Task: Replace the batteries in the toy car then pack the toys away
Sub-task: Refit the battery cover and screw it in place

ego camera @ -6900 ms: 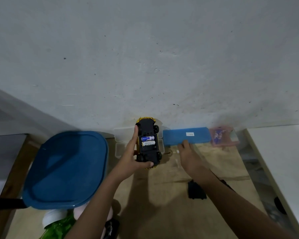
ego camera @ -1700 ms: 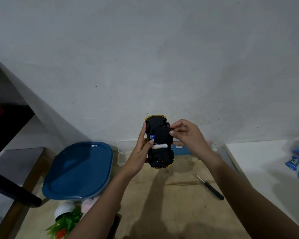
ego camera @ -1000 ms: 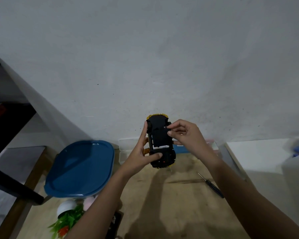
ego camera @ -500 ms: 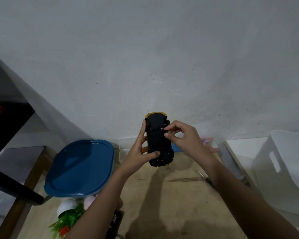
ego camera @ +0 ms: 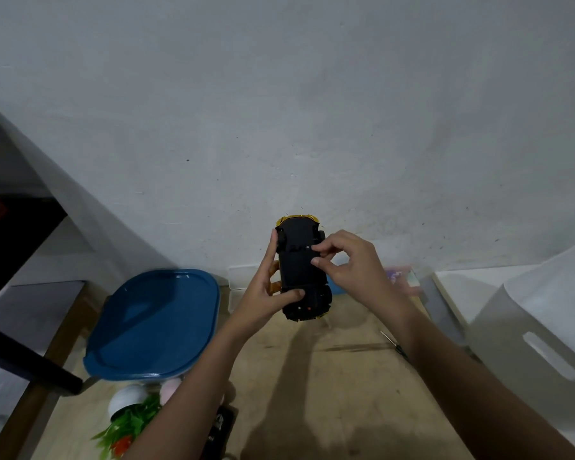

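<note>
I hold a yellow toy car (ego camera: 301,270) upside down above the wooden table (ego camera: 329,386), its black underside facing me. My left hand (ego camera: 263,293) grips its left side, thumb across the lower chassis. My right hand (ego camera: 349,263) rests on the car's right side with fingertips pinched on the black battery cover near a small screw. No batteries show; the compartment looks covered. A thin screwdriver (ego camera: 394,345) lies on the table, partly hidden by my right forearm.
A blue-lidded container (ego camera: 153,322) stands at the left, with plush toys and a green plant toy (ego camera: 130,423) in front of it. A white bin (ego camera: 545,330) sits at the right. Clear boxes (ego camera: 243,277) and a pink box (ego camera: 400,275) line the wall. A black object (ego camera: 221,426) lies near my left forearm.
The batteries visible in the open compartment earlier are now covered by the black cover. My right hand has moved onto the cover. A white bin has come into view at the right.
</note>
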Available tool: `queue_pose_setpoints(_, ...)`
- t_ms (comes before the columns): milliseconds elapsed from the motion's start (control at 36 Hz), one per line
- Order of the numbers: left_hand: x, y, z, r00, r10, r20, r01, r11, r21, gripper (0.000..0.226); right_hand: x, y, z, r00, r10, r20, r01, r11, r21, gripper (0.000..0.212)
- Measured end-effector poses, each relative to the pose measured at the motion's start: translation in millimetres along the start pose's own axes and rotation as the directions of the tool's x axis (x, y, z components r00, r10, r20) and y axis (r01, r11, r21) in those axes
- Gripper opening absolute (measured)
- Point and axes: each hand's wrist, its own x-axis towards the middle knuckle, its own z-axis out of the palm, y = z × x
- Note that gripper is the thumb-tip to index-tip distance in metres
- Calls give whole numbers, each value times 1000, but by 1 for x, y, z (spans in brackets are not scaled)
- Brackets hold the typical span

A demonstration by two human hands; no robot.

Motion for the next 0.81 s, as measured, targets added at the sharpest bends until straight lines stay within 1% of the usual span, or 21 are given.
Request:
queue_pose_setpoints(139, 0, 3, 6, 996, -32, -85, 23, 995, -96, 70, -1, -1, 3, 999, -15, -31, 15, 1000, 16, 14)
queue_pose_setpoints(250, 0, 6, 9, 993, -28, -112, 18, 996, -87, 66, -4, -3, 8, 993, 1, -115, 3, 999, 33, 12)
queue_pose_setpoints(306, -1, 7, 10, 994, -19, -109, 11, 997, -71, 65, -5, -4, 9, 985, 67, -160, -57, 996, 66, 9)
queue_pose_setpoints(361, -1, 10, 12, 994, -7, -110, 0, 998, -68, 65, -5, -5, 9, 970, 167, -175, -144, 980, 135, 8)
queue_pose_setpoints(417, -1, 11, 13, 993, -1, -115, -7, 998, -69, 65, -5, -7, 9, 950, 273, -151, -236, 945, 225, 10)
queue_pose_setpoints(472, 0, 12, 13, 992, 5, -122, -13, 998, -65, 65, -4, -10, 9, 918, 385, -99, -333, 880, 338, 11)
queue_pose_setpoints(528, 0, 12, 14, 992, 10, -125, -19, 997, -74, 65, -5, -14, 8, 889, 456, -47, -396, 815, 424, 10)
queue_pose_setpoints(667, -1, 10, 16, 989, -4, -147, -12, 995, -103, 63, -5, -19, 8, 862, 507, -31, -433, 766, 475, 9)
queue_pose_setpoints(806, 0, 8, 18, 982, -27, -189, 3, 992, -123, 61, -4, -21, 10, 856, 515, -56, -437, 776, 455, 9)
